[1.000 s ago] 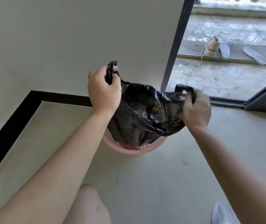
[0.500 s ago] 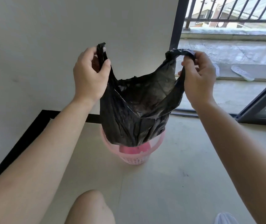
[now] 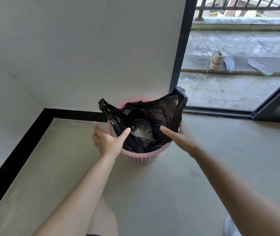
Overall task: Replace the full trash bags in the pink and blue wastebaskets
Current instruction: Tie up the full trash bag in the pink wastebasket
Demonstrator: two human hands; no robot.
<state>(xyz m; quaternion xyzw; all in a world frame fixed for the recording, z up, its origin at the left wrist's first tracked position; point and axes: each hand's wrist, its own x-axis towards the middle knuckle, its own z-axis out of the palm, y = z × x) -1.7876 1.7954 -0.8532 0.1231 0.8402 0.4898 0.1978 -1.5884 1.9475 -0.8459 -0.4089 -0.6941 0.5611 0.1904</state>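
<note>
A pink wastebasket (image 3: 144, 156) with a perforated wall is seen standing on a smooth grey-beige floor (image 3: 203, 159), close to a pale wall (image 3: 76, 48) at the far side. A black trash bag (image 3: 149, 120) sits inside the basket, its mouth spread wide; its two handle loops stick up free, one at the far left and one at the far right, and something pale and crumpled is seen at the bottom of the bag. The left hand (image 3: 107, 141) is placed at the near-left rim with its fingers spread open, the thumb resting against the bag's edge; nothing is gripped. The right hand (image 3: 180, 137) is placed at the near-right rim, its thumb laid over the bag's edge; whether the hidden fingers are closed on the plastic cannot be told. A black skirting band (image 3: 18, 150) runs along the foot of the wall and turns the corner at the left. To the right, a dark door frame (image 3: 180, 48) opens onto a rough concrete balcony (image 3: 229, 89), where a laced shoe (image 3: 216, 63) and two loose insoles (image 3: 229, 63) lie on a low step. A metal railing (image 3: 246, 4) is seen at the far edge.
</note>
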